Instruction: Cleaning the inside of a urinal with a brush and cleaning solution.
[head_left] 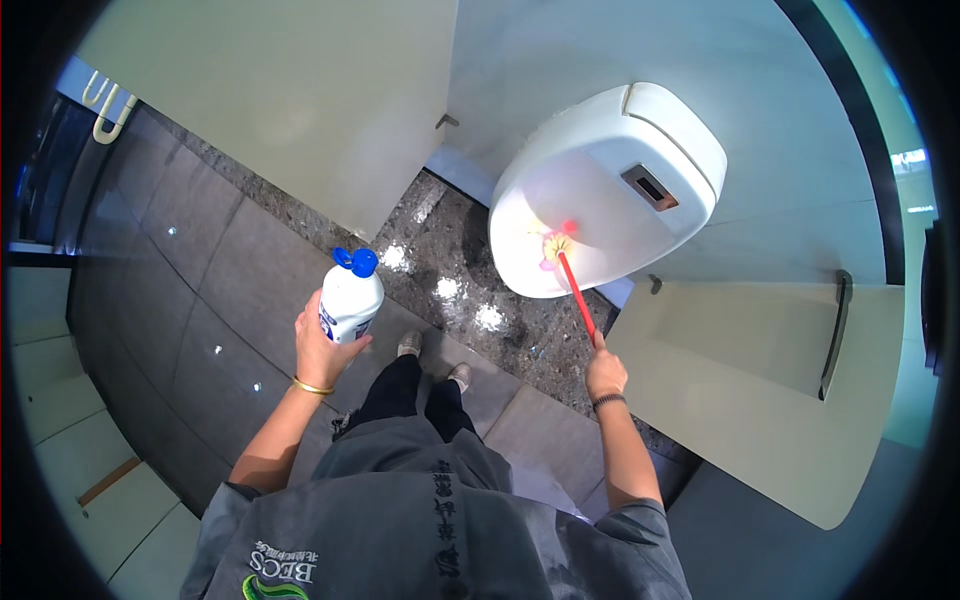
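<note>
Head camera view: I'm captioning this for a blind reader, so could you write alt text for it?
Seen from above, a person's right hand holds a red-handled brush with its head inside a white wall urinal, while the left hand grips a white bottle with a blue cap. They stand on a dark stone floor between pale partitions.

A single head-worn fisheye view looks almost straight down the person's own body from above. The torso fills the six o'clock edge, with the shoes (434,360) near the centre on the dark tiled floor (200,300). The white urinal (600,190) sits toward one o'clock, fairly near. Partition panels bend along the rim at eleven and four o'clock.
</note>
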